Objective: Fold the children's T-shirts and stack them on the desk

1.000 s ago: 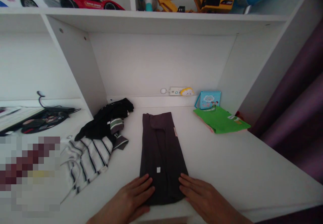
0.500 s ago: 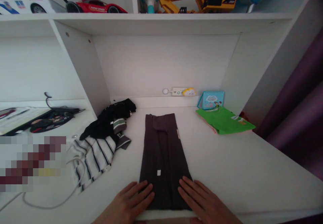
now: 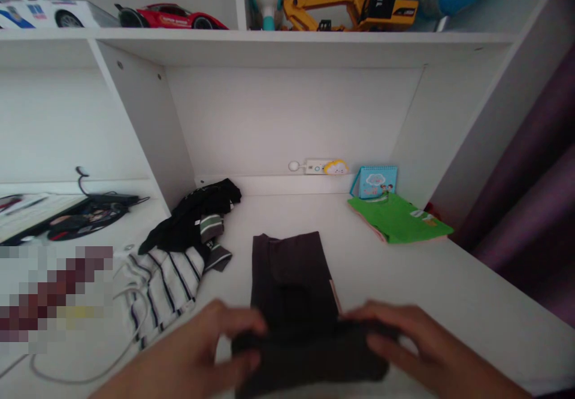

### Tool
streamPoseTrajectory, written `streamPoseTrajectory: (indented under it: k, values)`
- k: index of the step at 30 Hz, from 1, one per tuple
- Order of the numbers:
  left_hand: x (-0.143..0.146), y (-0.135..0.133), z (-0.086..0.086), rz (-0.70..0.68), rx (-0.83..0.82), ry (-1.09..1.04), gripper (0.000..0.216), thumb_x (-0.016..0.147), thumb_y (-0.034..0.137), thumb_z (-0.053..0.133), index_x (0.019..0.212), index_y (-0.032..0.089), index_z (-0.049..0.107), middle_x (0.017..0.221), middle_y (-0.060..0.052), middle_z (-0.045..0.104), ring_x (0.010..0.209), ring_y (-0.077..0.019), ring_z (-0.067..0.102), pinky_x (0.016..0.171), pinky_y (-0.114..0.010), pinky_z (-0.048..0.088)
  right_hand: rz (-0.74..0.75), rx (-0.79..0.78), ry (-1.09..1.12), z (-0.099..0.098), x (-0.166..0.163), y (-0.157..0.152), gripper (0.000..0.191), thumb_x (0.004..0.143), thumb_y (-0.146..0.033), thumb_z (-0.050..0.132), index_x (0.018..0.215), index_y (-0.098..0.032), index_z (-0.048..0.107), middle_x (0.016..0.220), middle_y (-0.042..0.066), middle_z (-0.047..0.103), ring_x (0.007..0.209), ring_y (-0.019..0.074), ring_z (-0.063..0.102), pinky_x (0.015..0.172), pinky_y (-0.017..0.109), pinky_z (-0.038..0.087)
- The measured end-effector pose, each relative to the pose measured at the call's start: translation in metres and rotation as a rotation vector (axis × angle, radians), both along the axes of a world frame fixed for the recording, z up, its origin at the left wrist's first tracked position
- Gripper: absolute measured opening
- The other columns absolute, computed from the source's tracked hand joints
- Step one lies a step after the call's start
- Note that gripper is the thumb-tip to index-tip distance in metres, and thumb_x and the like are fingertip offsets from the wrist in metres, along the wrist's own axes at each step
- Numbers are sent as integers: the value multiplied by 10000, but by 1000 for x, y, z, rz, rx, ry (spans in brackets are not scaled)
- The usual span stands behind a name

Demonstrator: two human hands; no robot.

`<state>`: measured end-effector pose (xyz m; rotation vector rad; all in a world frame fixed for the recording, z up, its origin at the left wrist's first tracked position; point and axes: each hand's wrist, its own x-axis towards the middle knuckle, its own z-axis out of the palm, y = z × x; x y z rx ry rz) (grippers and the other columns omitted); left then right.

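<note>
Dark trousers, folded lengthwise, lie on the white desk with their near end lifted and bent up toward the far part. My left hand pinches the left corner of that raised end between thumb and fingers. At its right corner, my right hand grips the cloth the same way. Both hands are somewhat blurred. The far part of the trousers rests flat on the desk.
To the left lie a black garment with grey-striped cuffs and a white striped garment, beside a cable. A folded green garment sits at right before a small blue calendar. Toys, including a yellow excavator, stand on the shelf above.
My hands went from lying flat on the near end of the trousers to gripping its corners and lifting it. The trousers' far edge has shifted toward me.
</note>
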<state>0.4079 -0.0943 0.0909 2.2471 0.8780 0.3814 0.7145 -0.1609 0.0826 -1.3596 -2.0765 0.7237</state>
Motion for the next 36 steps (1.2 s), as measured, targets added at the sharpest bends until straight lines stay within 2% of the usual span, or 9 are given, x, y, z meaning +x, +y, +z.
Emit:
streamPoseTrajectory:
  k: [3,6,9,12,19,24,28,32,36]
  values:
    - [29,80,10,-16,-245,-60,283,786,395,478,862,148,592,803,-14,624,707,-124,545,634,-209,417,-32,-103,121,1,2,87,233,809,-342,468,826,-147,594,774,22,615,725,141,567,623,222,443]
    - [46,155,-22,97,-231,28,281,725,386,520,797,130,608,700,-15,605,631,-130,522,566,-210,383,-134,-226,-1,-32,2,167,167,753,-245,516,836,-118,585,731,17,592,632,115,533,532,201,401]
    - [46,189,-57,160,-87,147,218,680,349,556,698,139,610,634,-6,589,607,-134,512,553,-208,359,-186,-253,-140,-63,2,206,110,711,-166,538,794,-120,593,698,13,581,598,103,510,509,191,370]
    - [40,191,-69,166,0,133,216,702,360,531,724,154,592,670,-7,591,623,-137,524,551,-205,359,-185,-222,-159,-73,3,210,112,752,-184,502,834,-150,570,774,16,582,629,101,513,492,175,357]
    - [39,205,-71,291,-134,123,201,783,350,439,869,176,495,613,26,543,499,-117,521,458,-196,359,-245,-188,-290,-71,-2,219,157,859,-230,380,929,-183,513,751,10,593,573,103,534,549,205,370]
    - [43,205,-76,421,90,258,146,766,299,511,813,166,550,684,-15,601,587,-140,574,582,-228,411,-359,-125,-421,-75,-13,222,249,840,-251,434,1053,-131,481,883,125,613,815,231,576,681,298,389]
    - [53,167,-63,545,423,391,299,820,342,457,1037,147,524,899,-105,609,828,-228,586,714,-318,428,-514,76,-513,-69,-29,194,451,867,-337,372,1256,-109,352,1034,183,566,922,282,557,734,365,412]
    - [70,127,-70,241,586,316,485,872,438,316,1274,172,372,1285,-128,424,1187,-243,379,937,-367,324,-254,309,-482,-78,-52,165,505,893,-367,269,1333,-122,304,1369,140,312,1247,229,297,965,360,310]
    - [69,122,-95,122,476,407,735,796,637,278,1380,200,192,1445,-113,127,1312,-304,70,1014,-476,164,-64,162,-508,-100,-52,162,616,866,-521,230,1379,-179,223,1435,66,184,1320,217,91,1036,430,175]
